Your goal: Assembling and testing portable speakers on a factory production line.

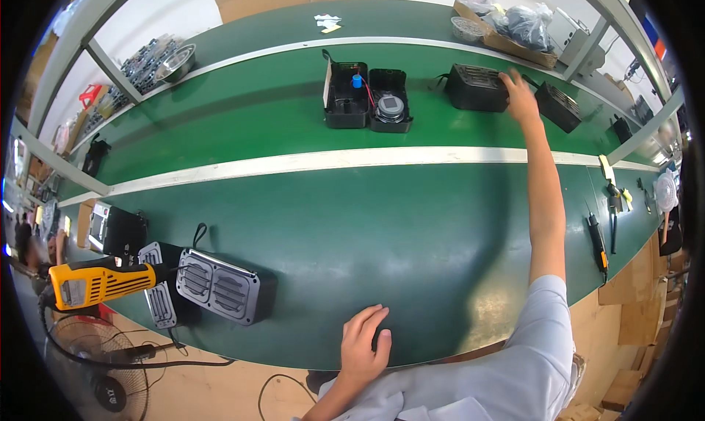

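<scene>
On the green strip at the far right, my right hand (520, 98) is closed on the right end of a black speaker box (474, 89), its fingers over the top edge. Beside that hand, to the right, a second black speaker box (559, 106) lies at an angle. My left hand (363, 346) rests at the near edge of the bench, empty, its fingers stretched and the thumb apart. Left of the right hand lies an opened speaker case (346, 101), with a blue cylindrical part (357, 81), red wires and a round driver (390, 109) in its other half.
Two grey-fronted speakers (220, 285) stand at the near left under a yellow-and-black power tool (103, 281). A black-and-orange screwdriver (597, 245) lies at the right. A white rail (308, 164) crosses the bench, and metal posts (646, 131) rise at both sides. A fan (103, 369) stands at lower left.
</scene>
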The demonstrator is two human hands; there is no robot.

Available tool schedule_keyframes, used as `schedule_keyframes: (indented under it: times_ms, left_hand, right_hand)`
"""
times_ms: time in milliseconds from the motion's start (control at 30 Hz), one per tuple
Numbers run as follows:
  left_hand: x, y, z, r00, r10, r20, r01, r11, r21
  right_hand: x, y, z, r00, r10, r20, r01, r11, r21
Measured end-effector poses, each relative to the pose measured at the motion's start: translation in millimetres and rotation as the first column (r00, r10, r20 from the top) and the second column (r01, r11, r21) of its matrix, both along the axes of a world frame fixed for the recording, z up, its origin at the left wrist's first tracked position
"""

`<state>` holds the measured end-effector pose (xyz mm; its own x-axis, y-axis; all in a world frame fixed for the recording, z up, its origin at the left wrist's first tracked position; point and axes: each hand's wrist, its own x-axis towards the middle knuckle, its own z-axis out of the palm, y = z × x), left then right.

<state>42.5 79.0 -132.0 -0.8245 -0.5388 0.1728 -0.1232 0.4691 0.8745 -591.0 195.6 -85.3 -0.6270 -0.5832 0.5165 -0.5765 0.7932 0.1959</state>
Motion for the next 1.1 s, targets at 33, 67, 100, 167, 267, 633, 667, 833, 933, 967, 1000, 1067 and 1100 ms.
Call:
schedule_keyframes:
  times_ms: [33,67,100,167,267,633,667,833,933,967,1000,1067,1100]
  left_hand:
    - [3.7,-0.1,-0.1,1.000,0.022,0.022,-0.021,1.000,-0.013]
    - [3.7,0.4,-0.4,0.999,0.040,0.025,-0.040,0.999,0.000]
    - [3.1,0.1,-1.0,0.998,0.055,0.024,-0.056,0.998,0.013]
    - [2.0,-1.1,-0.7,0.998,0.061,0.020,-0.061,0.998,-0.003]
    - [3.5,0.1,1.7,0.998,0.063,0.014,-0.063,0.998,-0.011]
    - [1.3,3.4,-11.0,0.992,-0.012,-0.129,0.013,1.000,0.007]
    - [2.7,2.2,-12.6,0.988,-0.024,-0.150,0.025,1.000,0.008]
    - [18.0,-4.6,-19.0,0.934,0.120,-0.335,-0.028,0.963,0.267]
    - [39.4,-16.2,-11.3,0.837,0.307,-0.453,-0.209,0.944,0.253]
    - [41.5,-24.7,-3.2,0.817,0.335,-0.470,-0.239,0.937,0.254]
    - [41.1,-33.1,7.0,0.796,0.361,-0.487,-0.264,0.929,0.258]
    - [24.1,-58.8,39.7,0.898,0.165,-0.407,-0.164,0.986,0.038]
    - [6.2,-66.6,60.2,0.950,0.040,-0.309,-0.054,0.998,-0.037]
  right_hand:
    - [19.4,-23.7,5.2,0.944,0.097,-0.316,-0.089,0.995,0.041]
    - [36.9,-51.3,13.4,0.945,0.099,-0.312,-0.094,0.995,0.030]
    - [56.3,-81.9,21.3,0.972,0.116,-0.207,-0.149,0.977,-0.155]
    - [107.8,-148.4,28.6,0.949,0.285,-0.131,-0.314,0.881,-0.355]
    - [178.2,-238.6,24.9,0.919,0.249,0.306,-0.227,0.968,-0.106]
    - [204.9,-255.3,12.5,0.812,-0.012,0.583,0.149,0.971,-0.189]
    - [219.2,-243.4,15.1,0.822,0.059,0.567,0.041,0.986,-0.162]
    - [332.7,-142.9,14.8,0.828,0.392,0.402,-0.388,0.917,-0.093]
    - [399.6,-59.2,16.6,0.749,0.485,0.451,-0.502,0.860,-0.091]
    - [413.5,-38.8,15.4,0.718,0.486,0.499,-0.525,0.848,-0.070]
    - [425.0,-21.3,12.8,0.687,0.479,0.546,-0.546,0.836,-0.048]
    - [441.7,0.1,9.4,0.696,0.503,0.511,-0.534,0.839,-0.098]
    - [445.6,9.3,7.5,0.692,0.499,0.522,-0.521,0.845,-0.118]
